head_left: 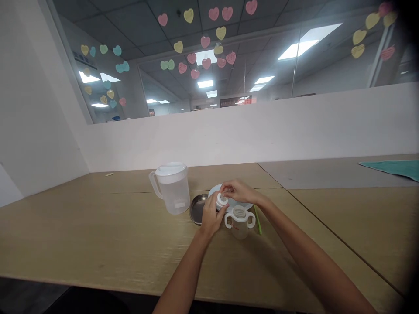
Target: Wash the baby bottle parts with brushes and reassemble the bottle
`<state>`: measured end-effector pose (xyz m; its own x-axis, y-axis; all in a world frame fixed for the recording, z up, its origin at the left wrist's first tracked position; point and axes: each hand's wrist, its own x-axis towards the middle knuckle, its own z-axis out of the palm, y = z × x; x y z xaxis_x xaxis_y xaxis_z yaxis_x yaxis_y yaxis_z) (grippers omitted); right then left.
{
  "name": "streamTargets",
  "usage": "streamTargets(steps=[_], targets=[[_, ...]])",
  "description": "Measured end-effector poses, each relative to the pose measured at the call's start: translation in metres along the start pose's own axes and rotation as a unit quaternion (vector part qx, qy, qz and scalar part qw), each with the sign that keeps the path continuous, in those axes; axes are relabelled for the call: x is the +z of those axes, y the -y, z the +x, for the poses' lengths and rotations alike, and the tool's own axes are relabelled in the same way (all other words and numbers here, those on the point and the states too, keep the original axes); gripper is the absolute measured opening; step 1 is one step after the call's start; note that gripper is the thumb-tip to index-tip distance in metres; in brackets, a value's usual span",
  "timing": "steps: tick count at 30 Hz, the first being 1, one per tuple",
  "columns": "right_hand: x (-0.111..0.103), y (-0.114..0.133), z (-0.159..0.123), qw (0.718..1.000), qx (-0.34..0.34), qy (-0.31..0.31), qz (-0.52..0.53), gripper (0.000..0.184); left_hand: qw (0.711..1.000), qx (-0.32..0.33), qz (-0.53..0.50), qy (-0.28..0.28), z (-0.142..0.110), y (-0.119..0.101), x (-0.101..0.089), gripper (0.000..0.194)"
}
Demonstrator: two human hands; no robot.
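My left hand (212, 214) is closed around a white bottle collar (221, 201), held above the plate. At the collar's top, my right hand (237, 192) pinches a small clear piece, which looks like a bottle nipple (224, 197); the fingers partly hide it. Just in front of both hands stands a baby bottle (240, 227), upright and uncapped, with two white side handles. A pale plate (246, 206) lies beneath and behind my hands. To the left of my left hand is a metal tray (197, 210), partly covered by it.
A clear pitcher (175, 192) with a white lid stands left of the tray. A green stick-like tool (257, 220) lies right of the bottle. At the far right is a teal cloth (396, 168). Behind the wooden table (124, 235) rises a white wall (229, 137) with a window.
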<state>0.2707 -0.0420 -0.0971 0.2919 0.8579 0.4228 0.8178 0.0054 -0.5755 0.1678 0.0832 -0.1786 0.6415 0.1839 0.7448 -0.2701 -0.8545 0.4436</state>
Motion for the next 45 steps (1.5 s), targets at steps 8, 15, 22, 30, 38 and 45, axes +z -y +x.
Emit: streamTargets(steps=[8, 15, 22, 30, 38, 45], targets=[[-0.018, -0.009, -0.005, 0.968, 0.080, 0.095, 0.218, 0.029, 0.999, 0.013, 0.039, 0.003, 0.002, 0.003, -0.001, 0.046], [-0.014, -0.025, -0.003, 0.958, 0.166, 0.028, 0.233, 0.025, 0.995, -0.018, 0.098, 0.021, -0.002, 0.021, 0.006, 0.048], [-0.015, -0.053, -0.001, 0.950, 0.270, -0.046, -0.152, 0.022, 0.988, -0.052, 0.143, 0.009, 0.000, 0.019, 0.005, 0.040], [0.004, -0.070, 0.000, 0.926, 0.279, 0.038, -0.252, 0.017, 0.975, -0.077, 0.209, 0.014, -0.008, 0.021, 0.013, 0.025], [-0.002, -0.062, -0.002, 0.919, 0.280, 0.012, -0.277, 0.018, 0.896, -0.208, 0.265, -0.289, 0.008, 0.036, -0.021, 0.059], [-0.001, -0.047, -0.052, 0.923, 0.217, -0.186, -0.259, 0.034, 0.850, -0.339, 0.245, -0.321, 0.004, 0.080, -0.051, 0.097]])
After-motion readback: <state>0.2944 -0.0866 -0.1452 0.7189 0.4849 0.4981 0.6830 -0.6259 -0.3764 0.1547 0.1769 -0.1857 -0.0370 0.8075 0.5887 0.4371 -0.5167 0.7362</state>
